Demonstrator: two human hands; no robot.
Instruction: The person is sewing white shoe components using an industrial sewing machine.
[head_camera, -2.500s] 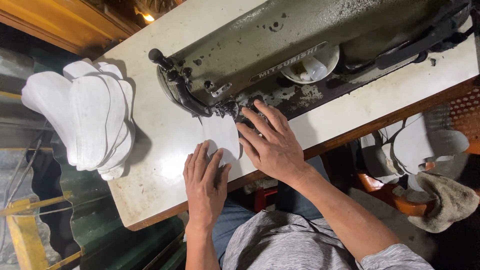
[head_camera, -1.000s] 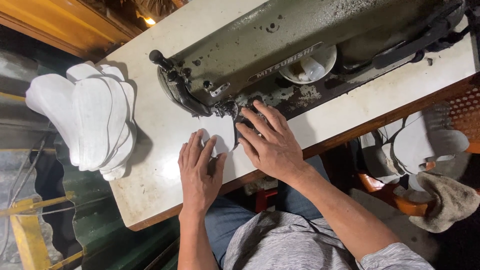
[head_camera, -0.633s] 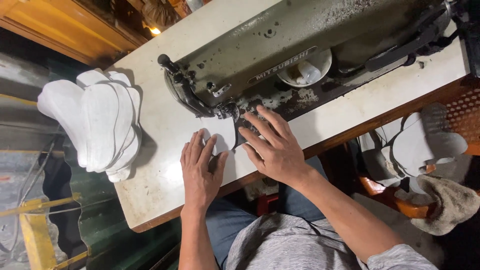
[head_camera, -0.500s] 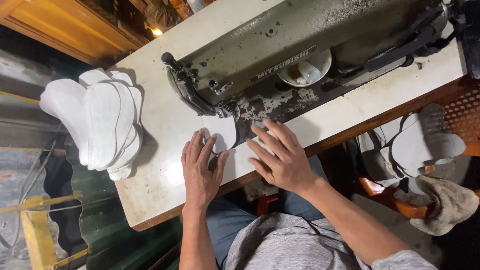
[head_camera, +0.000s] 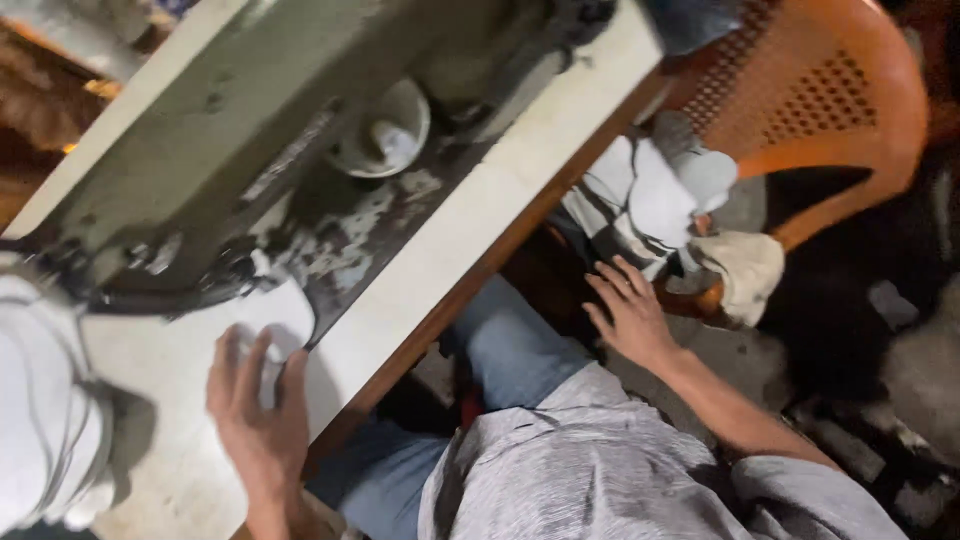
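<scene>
My left hand (head_camera: 258, 415) flat, fingers spread on white fabric piece (head_camera: 278, 318), long axis toward sewing machine (head_camera: 200, 150); right hand (head_camera: 625, 315) open, fingertips near blurred white pieces (head_camera: 650, 195)

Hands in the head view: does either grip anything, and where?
Neither grips. Left hand lies flat on white piece; right hand reaches, open, toward white pieces.
</scene>
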